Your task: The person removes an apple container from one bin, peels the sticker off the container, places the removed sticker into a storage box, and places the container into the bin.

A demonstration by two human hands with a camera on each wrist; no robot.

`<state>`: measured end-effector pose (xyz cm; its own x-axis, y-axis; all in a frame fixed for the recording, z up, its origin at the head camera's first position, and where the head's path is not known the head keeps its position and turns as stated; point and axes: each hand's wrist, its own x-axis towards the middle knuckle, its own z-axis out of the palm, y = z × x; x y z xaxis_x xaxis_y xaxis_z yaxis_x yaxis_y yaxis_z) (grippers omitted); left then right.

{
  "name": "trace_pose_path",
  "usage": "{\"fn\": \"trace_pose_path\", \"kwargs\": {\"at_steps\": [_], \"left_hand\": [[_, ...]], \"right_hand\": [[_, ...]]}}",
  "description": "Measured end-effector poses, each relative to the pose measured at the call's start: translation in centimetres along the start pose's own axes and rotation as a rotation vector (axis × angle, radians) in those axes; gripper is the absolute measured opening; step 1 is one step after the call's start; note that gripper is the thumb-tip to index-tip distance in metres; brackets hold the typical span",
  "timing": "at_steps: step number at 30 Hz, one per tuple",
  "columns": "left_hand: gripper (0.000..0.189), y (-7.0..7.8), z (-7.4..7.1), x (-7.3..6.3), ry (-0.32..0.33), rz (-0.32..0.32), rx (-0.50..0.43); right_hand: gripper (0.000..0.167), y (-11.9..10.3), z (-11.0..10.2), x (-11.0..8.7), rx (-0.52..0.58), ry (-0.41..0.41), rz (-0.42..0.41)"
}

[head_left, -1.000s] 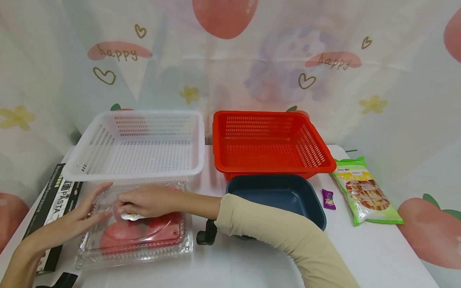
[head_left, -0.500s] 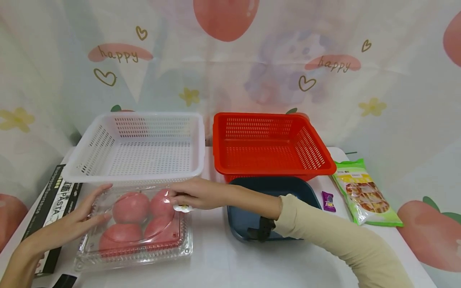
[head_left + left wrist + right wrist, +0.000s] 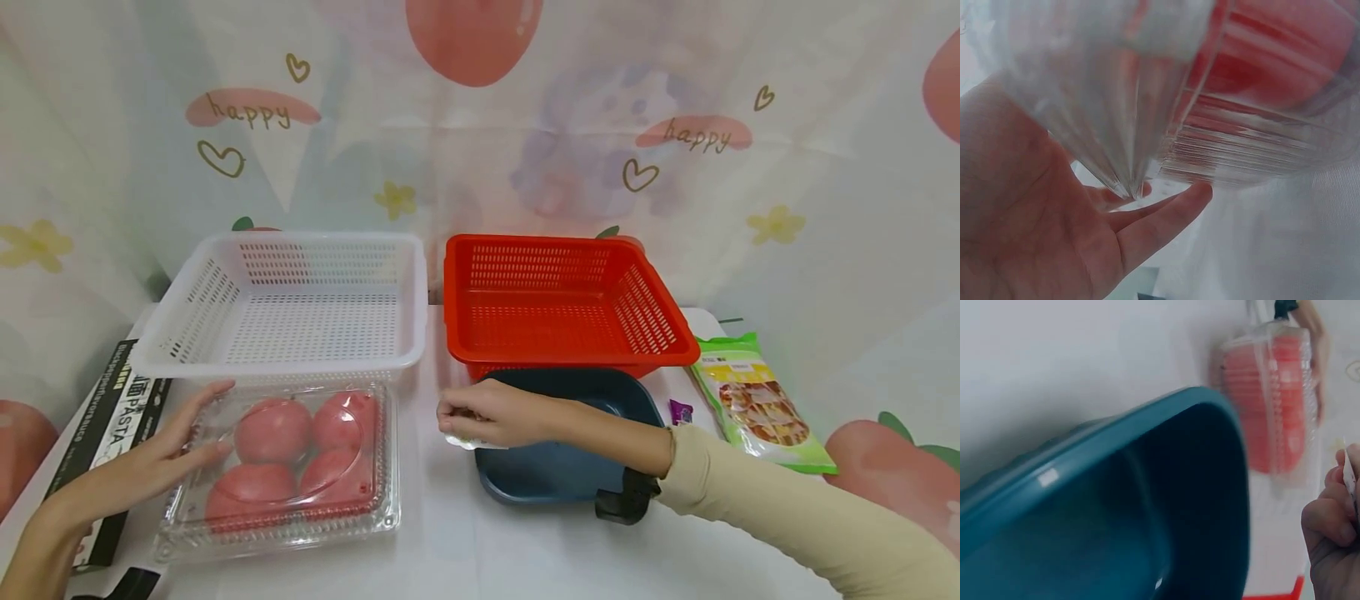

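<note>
A clear plastic box [image 3: 345, 512] with several round pinkish-red fruits [image 3: 273, 432] inside lies on the table at front left. My left hand [image 3: 150, 462] rests at its left side, fingers extended; in the left wrist view its fingertips meet the ridged clear wall. My right hand [image 3: 498, 414] hovers over the left rim of the dark blue bin [image 3: 517, 493], apart from the box. Its curled fingers pinch a thin white piece [image 3: 474, 443], its kind unclear; in the right wrist view this white piece [image 3: 1349, 478] appears nearly edge-on.
Behind stand a white slotted basket [image 3: 277, 369] and a red slotted basket [image 3: 570, 354]. A black pasta box [image 3: 97, 425] lies left of the clear box. To the right are a small purple packet [image 3: 681, 412] and a green-edged snack bag [image 3: 765, 408].
My right hand has moved rightward from over the clear box to the blue bin's left rim, carrying the thin white piece. My left hand has stayed at the clear box.
</note>
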<state>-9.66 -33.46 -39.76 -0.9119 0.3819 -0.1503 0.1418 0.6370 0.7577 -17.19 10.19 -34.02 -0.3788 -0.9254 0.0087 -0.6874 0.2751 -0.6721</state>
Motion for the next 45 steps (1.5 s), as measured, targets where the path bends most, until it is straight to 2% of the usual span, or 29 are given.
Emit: {"fn": "trace_pose_path", "kwargs": {"at_steps": [5, 11, 17, 22, 26, 31, 36, 45], "left_hand": [[0.075, 0.0, -0.1, 0.0, -0.005, -0.012, -0.001], [0.075, 0.1, -0.1, 0.0, -0.01, -0.013, -0.022], [0.075, 0.2, -0.1, 0.0, -0.003, -0.002, -0.03], [0.075, 0.3, -0.1, 0.1, -0.001, -0.002, -0.033], [0.075, 0.5, -0.1, 0.2, 0.004, -0.002, -0.032], [0.075, 0.5, -0.1, 0.1, -0.001, -0.009, -0.035], [0.075, 0.6, -0.2, 0.2, -0.005, -0.013, -0.044], [0.074, 0.6, -0.1, 0.1, -0.005, -0.011, -0.053]], "right_hand": [[0.008, 1.3, -0.3, -1.8, 0.038, -0.002, 0.039], [0.012, 3.1, -0.7, -3.9, 0.052, -0.037, 0.148], [0.009, 5.4, -1.1, -5.7, 0.004, -0.103, 0.232], [0.008, 7.1, -0.9, -6.6, -0.003, -0.179, 0.234], [0.009, 7.8, -0.5, -6.8, 0.007, -0.248, 0.215], [0.008, 8.0, -0.2, -6.8, -0.006, -0.308, 0.254], [0.005, 8.1, 0.0, -6.6, -0.037, -0.327, 0.282], [0.013, 7.5, 0.2, -5.8, -0.091, -0.349, 0.363]]}}
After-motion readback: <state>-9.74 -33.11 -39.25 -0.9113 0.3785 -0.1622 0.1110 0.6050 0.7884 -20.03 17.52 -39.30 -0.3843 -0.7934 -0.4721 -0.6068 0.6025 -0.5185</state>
